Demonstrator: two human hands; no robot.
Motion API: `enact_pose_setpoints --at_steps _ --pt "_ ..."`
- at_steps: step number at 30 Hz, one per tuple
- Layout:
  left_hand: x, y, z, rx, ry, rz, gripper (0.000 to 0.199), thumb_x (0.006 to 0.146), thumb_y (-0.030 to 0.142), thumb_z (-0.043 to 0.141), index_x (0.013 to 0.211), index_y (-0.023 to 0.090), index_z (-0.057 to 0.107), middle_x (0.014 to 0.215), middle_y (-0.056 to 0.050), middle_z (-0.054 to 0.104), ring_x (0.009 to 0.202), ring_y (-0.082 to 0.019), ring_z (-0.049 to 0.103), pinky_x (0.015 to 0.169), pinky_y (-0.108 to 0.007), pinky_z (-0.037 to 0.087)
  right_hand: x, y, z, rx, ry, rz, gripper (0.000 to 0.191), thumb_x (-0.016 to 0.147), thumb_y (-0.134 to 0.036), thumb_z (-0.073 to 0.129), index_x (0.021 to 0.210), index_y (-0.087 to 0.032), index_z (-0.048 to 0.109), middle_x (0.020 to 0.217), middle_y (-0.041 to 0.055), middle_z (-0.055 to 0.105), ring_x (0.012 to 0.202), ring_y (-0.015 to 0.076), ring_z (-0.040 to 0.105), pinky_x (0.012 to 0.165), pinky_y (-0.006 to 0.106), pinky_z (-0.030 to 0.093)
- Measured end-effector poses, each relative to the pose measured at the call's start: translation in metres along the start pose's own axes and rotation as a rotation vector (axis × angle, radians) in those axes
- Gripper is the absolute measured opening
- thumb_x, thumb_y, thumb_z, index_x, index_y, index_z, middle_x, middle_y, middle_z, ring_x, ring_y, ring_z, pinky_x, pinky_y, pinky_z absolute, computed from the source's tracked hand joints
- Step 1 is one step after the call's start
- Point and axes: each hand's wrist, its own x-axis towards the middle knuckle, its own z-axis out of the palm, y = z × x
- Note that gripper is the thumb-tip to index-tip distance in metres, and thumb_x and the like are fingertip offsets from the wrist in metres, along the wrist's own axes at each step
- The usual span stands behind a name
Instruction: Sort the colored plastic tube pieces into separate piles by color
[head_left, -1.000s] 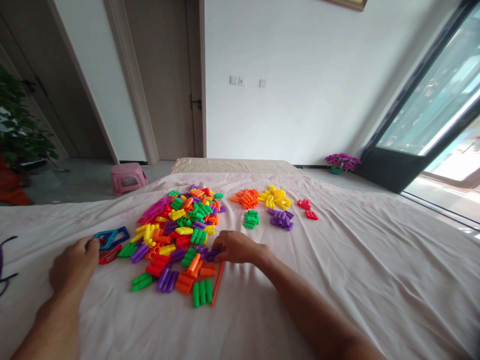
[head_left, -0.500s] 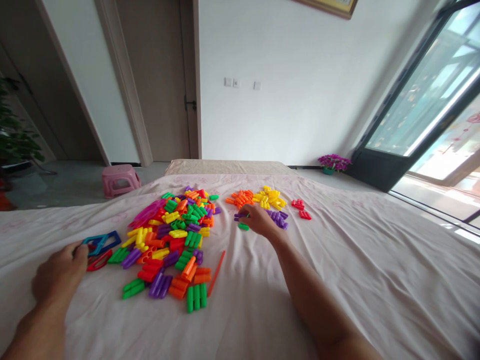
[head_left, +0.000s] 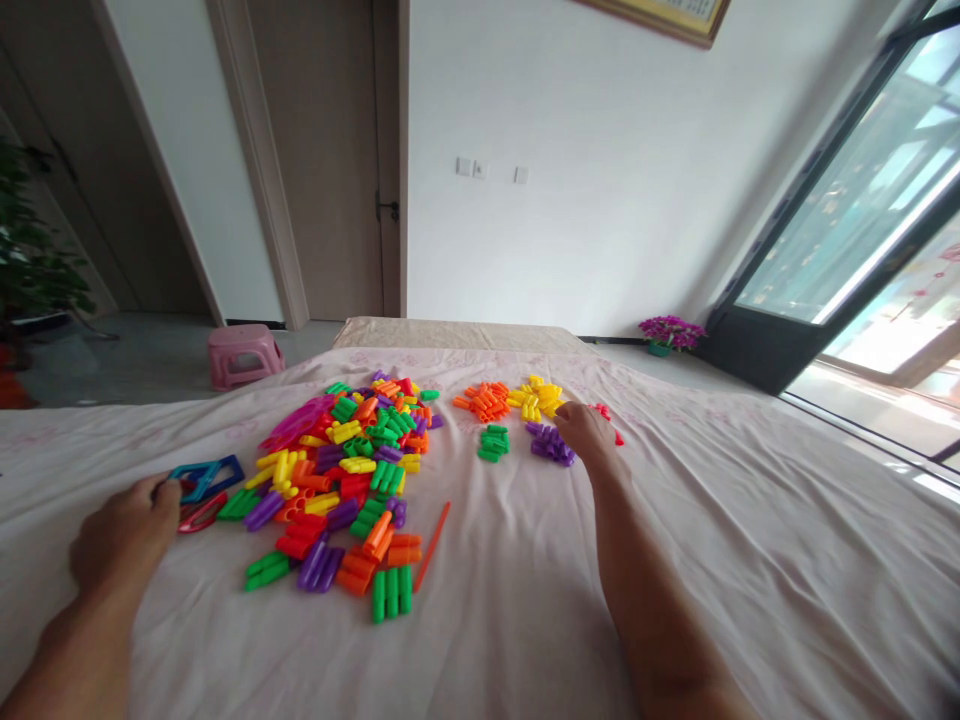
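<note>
My left hand lies at the left with fingers curled, thumb and forefinger closed at the end of a blue plastic frame. A red frame is just beside it. My right hand is closed, its fingertips between the pile of yellow blocks and the pile of purple blocks; whatever they hold is hidden. Red blocks show partly behind this hand. Small piles of orange blocks and green blocks lie to its left.
A large mixed heap of tube-shaped blocks spreads across the left middle of the pale cloth. Pink pieces lie at its far left, and a thin orange stick at its right. A pink stool stands beyond the cloth.
My right hand has moved right, from the green pieces to beside the purple and yellow piles. The purple block it held is no longer visible in its fingers. My left hand stays by the frames.
</note>
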Motion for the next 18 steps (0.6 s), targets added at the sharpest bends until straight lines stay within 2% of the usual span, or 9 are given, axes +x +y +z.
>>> enact_pose_setpoints --at_steps 2,4,7,9,11,14,16,18 --pt "-0.002 0.004 -0.003 0.014 -0.001 -0.010 0.069 0.094 0.055 0.022 0.139 0.019 0.060 0.127 -0.021 0.065 0.106 -0.040 0.065 0.080 -0.045 0.051 -0.006 -0.017 0.004 0.107 0.005 -0.141 0.025 0.090 -0.025 0.055 0.099 -0.020 0.078 0.097 0.0086 0.076 0.089 0.0217 0.068 0.070 0.027 0.043" --pt "-0.002 0.004 -0.003 0.018 0.005 0.007 0.069 0.094 0.055 0.023 0.139 0.018 0.061 0.127 -0.022 0.066 0.104 -0.040 0.065 0.079 -0.046 0.051 -0.016 -0.041 0.014 0.296 -0.047 -0.364 0.023 0.088 -0.020 0.057 0.099 -0.020 0.077 0.098 0.0057 0.076 0.090 0.0192 0.068 0.076 0.026 0.046" --pt "-0.002 0.002 -0.003 0.019 0.013 0.027 0.069 0.094 0.055 0.024 0.136 0.017 0.063 0.124 -0.023 0.067 0.100 -0.040 0.066 0.077 -0.046 0.051 -0.044 -0.083 0.035 0.578 -0.245 -0.674 0.021 0.086 -0.014 0.062 0.101 -0.018 0.077 0.096 0.0042 0.076 0.085 0.0159 0.068 0.079 0.025 0.050" --pt "-0.003 0.003 -0.003 0.027 0.019 0.026 0.069 0.094 0.055 0.022 0.136 0.018 0.063 0.124 -0.023 0.068 0.099 -0.039 0.066 0.077 -0.045 0.051 -0.067 -0.108 0.049 0.678 -0.374 -0.791 0.021 0.083 -0.013 0.067 0.102 -0.018 0.076 0.097 0.0048 0.075 0.079 0.0145 0.068 0.073 0.025 0.052" --pt "-0.005 0.004 -0.005 0.035 0.020 0.023 0.070 0.095 0.055 0.020 0.136 0.018 0.063 0.127 -0.022 0.067 0.102 -0.039 0.066 0.078 -0.044 0.050 -0.088 -0.125 0.059 0.714 -0.460 -0.914 0.031 0.082 -0.012 0.070 0.112 -0.019 0.073 0.108 0.0065 0.072 0.079 0.0132 0.067 0.073 0.024 0.054" --pt "-0.006 0.006 -0.007 0.039 0.015 0.020 0.071 0.095 0.055 0.019 0.138 0.018 0.061 0.129 -0.022 0.065 0.105 -0.039 0.066 0.080 -0.044 0.051 -0.112 -0.137 0.064 0.648 -0.496 -1.089 0.044 0.083 -0.013 0.073 0.125 -0.022 0.067 0.121 0.0077 0.065 0.092 0.0156 0.067 0.082 0.026 0.054" --pt "-0.006 0.006 -0.007 0.040 0.009 0.015 0.071 0.095 0.055 0.019 0.138 0.018 0.061 0.128 -0.022 0.066 0.103 -0.039 0.066 0.079 -0.044 0.051 -0.120 -0.139 0.065 0.585 -0.481 -1.131 0.046 0.082 -0.017 0.075 0.126 -0.024 0.065 0.122 0.0065 0.064 0.101 0.0181 0.066 0.086 0.027 0.052" --pt "-0.005 0.005 -0.006 0.039 0.009 0.013 0.071 0.095 0.056 0.018 0.137 0.019 0.062 0.127 -0.022 0.066 0.102 -0.039 0.066 0.078 -0.045 0.051 -0.123 -0.139 0.068 0.554 -0.460 -1.091 0.046 0.080 -0.021 0.079 0.123 -0.024 0.064 0.120 0.0051 0.064 0.100 0.0184 0.065 0.084 0.027 0.051"
